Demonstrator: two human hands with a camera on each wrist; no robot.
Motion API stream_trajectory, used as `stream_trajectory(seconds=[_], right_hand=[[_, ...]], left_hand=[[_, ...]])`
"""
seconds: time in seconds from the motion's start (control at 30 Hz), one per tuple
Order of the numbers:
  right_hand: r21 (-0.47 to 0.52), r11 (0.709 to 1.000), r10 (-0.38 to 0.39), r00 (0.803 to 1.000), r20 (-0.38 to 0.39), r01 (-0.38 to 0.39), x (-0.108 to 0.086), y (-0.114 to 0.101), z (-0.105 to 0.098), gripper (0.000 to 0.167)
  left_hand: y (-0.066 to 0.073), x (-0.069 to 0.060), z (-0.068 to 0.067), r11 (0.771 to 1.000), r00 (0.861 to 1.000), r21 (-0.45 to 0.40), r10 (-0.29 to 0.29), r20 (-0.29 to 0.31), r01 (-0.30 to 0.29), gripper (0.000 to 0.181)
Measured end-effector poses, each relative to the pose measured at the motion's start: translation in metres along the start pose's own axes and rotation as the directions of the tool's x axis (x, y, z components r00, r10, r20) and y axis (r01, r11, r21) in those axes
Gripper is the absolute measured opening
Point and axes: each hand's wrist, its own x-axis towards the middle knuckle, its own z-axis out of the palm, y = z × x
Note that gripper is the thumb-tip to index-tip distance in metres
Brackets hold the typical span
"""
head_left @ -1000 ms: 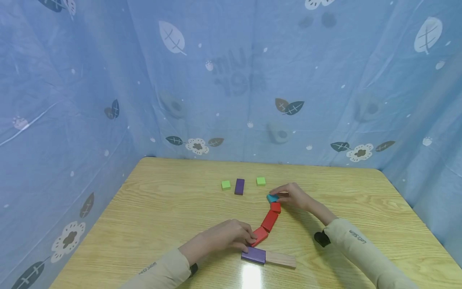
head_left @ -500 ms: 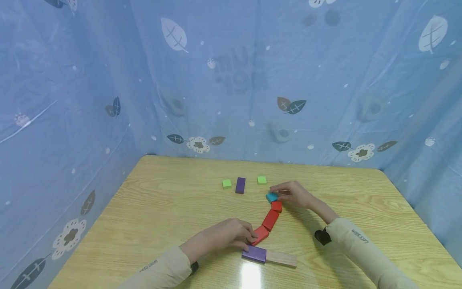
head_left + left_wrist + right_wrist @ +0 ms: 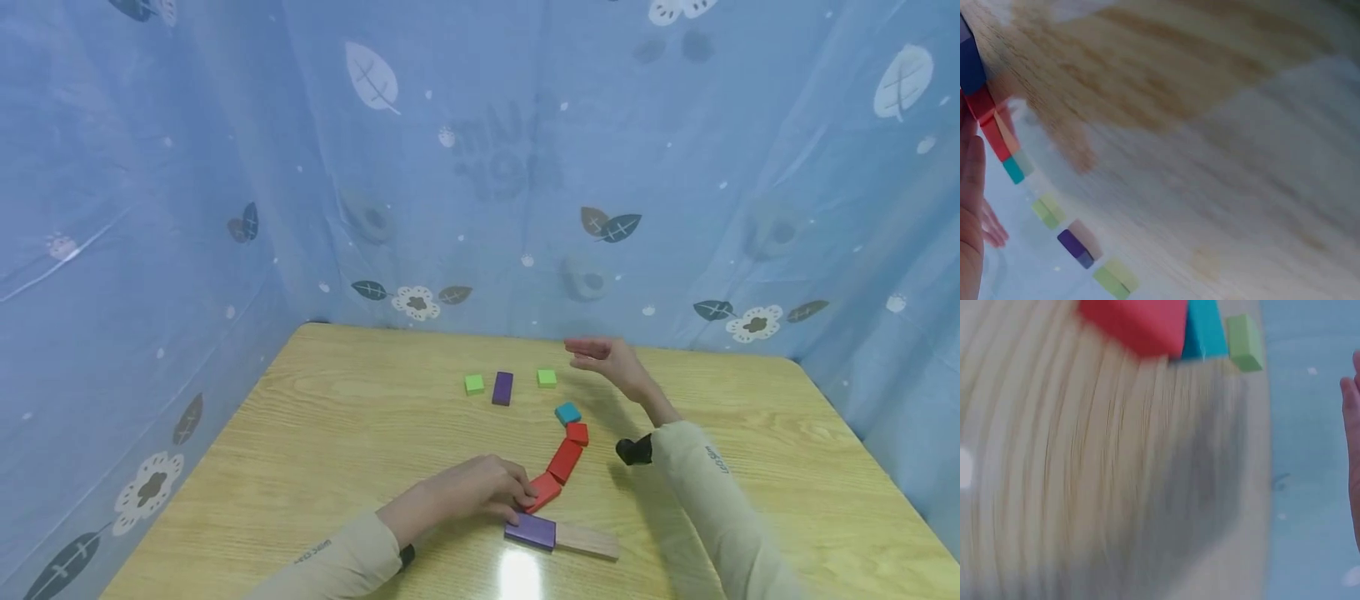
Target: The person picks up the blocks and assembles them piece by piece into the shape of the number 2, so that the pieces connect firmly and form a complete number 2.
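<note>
Up goes the call: your right hand [image 3: 609, 365] hangs over the bench [image 3: 337, 433] beyond the teal block [image 3: 567, 413], fingers straight and holding nothing! Your left hand [image 3: 480, 487] has curled fingers touching the nearest red block [image 3: 546, 492], beside the purple block [image 3: 532, 531]; whether they pinch it, I can't tell. You look midway through shaping a curve, teal at the far tip. Next, I'd judge, calls for a gentle right-hand pick, perhaps the closest green block [image 3: 547, 378], left side steady. Only the head view catches your plain wooden block [image 3: 588, 541]; your right wrist view brings the teal block's side up close.
</note>
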Motion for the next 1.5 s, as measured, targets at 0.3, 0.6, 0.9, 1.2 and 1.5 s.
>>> stream_trajectory(seconds=[0.3, 0.6, 0.9, 1.2, 1.5], right_hand=[[0.060, 0.986, 0.149, 0.984, 0.102, -0.156, 0.007, 0.020, 0.017, 0.057], [-0.134, 0.980, 0.163, 0.978, 0.130, -0.145, 0.012, 0.012, 0.028, 0.054], [-0.308, 0.936, 0.175, 0.985, -0.010, -0.169, 0.022, 0.009, 0.032, 0.037], [-0.258, 0.951, 0.144, 0.982, -0.123, -0.172, 0.024, 0.001, 0.032, 0.037], [-0.254, 0.960, 0.068, 0.981, -0.180, -0.113, 0.024, -0.006, 0.033, 0.033]], left_hand=[[0.003, 0.004, 0.002, 1.000, 1.000, 0.001, 0.011, 0.007, -0.011, 0.025], [0.004, 0.006, 0.002, 1.000, 1.000, -0.008, -0.014, 0.014, 0.014, 0.024], [0.005, 0.009, 0.001, 1.000, 1.000, 0.004, -0.006, 0.007, 0.006, 0.025], [0.005, 0.006, 0.000, 1.000, 1.000, 0.001, -0.022, 0.003, 0.022, 0.023], [0.003, 0.001, -0.002, 1.000, 1.000, -0.003, -0.031, -0.004, 0.031, 0.024]])
